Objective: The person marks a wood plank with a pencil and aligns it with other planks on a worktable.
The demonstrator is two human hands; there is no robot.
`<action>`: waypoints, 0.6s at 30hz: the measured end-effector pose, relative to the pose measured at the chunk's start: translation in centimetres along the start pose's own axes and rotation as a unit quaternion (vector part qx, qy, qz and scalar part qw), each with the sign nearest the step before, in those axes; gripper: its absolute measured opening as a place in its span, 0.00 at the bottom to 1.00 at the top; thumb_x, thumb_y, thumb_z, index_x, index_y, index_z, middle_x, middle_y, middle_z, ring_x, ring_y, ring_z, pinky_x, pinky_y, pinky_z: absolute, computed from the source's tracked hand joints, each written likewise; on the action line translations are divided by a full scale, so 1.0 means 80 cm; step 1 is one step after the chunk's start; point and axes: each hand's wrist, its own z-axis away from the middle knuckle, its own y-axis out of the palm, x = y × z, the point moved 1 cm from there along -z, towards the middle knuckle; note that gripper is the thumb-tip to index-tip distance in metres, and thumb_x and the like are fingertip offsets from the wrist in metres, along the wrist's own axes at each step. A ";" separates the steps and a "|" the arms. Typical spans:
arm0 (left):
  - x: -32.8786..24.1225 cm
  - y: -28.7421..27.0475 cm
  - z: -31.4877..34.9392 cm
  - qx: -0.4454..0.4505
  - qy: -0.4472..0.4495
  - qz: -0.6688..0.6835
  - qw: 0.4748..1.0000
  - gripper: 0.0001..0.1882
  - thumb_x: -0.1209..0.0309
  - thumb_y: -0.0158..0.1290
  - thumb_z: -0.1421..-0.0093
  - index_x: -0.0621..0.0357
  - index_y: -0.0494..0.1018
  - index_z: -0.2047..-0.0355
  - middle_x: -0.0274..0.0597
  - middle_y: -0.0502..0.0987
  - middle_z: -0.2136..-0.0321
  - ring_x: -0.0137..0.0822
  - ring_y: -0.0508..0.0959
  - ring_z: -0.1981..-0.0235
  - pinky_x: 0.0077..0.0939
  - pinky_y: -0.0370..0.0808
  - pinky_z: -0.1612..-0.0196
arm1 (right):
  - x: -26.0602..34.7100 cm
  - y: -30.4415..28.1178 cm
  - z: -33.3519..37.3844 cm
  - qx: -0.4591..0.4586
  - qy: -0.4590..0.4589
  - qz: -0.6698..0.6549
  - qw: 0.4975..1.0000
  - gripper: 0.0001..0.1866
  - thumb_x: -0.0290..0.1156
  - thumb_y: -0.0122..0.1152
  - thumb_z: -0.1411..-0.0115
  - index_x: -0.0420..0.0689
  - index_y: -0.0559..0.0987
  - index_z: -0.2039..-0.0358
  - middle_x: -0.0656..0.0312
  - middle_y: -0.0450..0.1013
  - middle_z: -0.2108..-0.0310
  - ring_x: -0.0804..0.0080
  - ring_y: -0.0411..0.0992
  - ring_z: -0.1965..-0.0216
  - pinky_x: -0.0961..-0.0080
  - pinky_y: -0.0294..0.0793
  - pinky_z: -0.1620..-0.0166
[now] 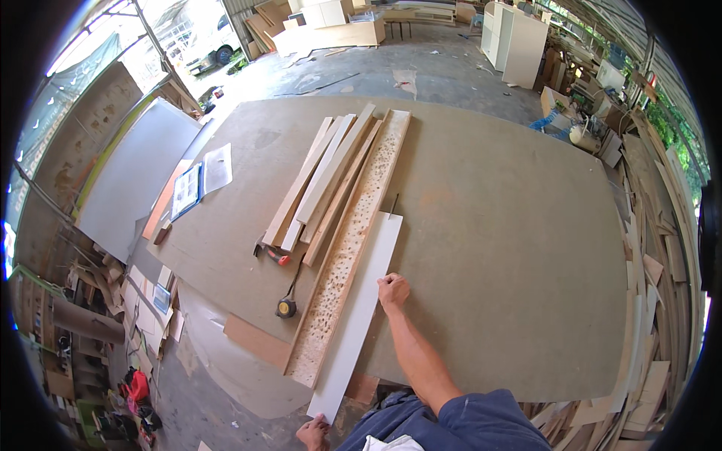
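A long white board (357, 319) lies slantwise on the big table, its near end reaching past the table's edge. My left hand (313, 434) is closed on that near end, partly cut off by the lower rim. Farther along, my right hand (393, 292) is closed with its fingers at the board's right edge. Against the board's left side lies a long shallow wooden trough-like piece (353, 233) with a rough, speckled inside. A thin dark rod (393, 204) sticks out at the board's far end.
Several wooden strips (323, 180) lie left of the speckled piece. Near them are a hammer (272, 254) with a red-and-black handle and a tape measure (286, 307). A blue folder (188, 190) rests at the table's left. Scrap wood (669, 248) is piled along the right.
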 end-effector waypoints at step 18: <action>-0.028 0.035 0.019 0.003 0.027 0.003 1.000 0.14 0.79 0.61 0.49 0.64 0.66 0.83 0.46 0.72 0.87 0.34 0.73 0.89 0.27 0.73 0.87 | 0.001 -0.003 0.055 -0.022 -0.023 0.041 0.999 0.08 0.30 0.70 0.55 0.43 0.78 0.78 0.54 0.77 0.75 0.58 0.77 0.70 0.63 0.75 0.64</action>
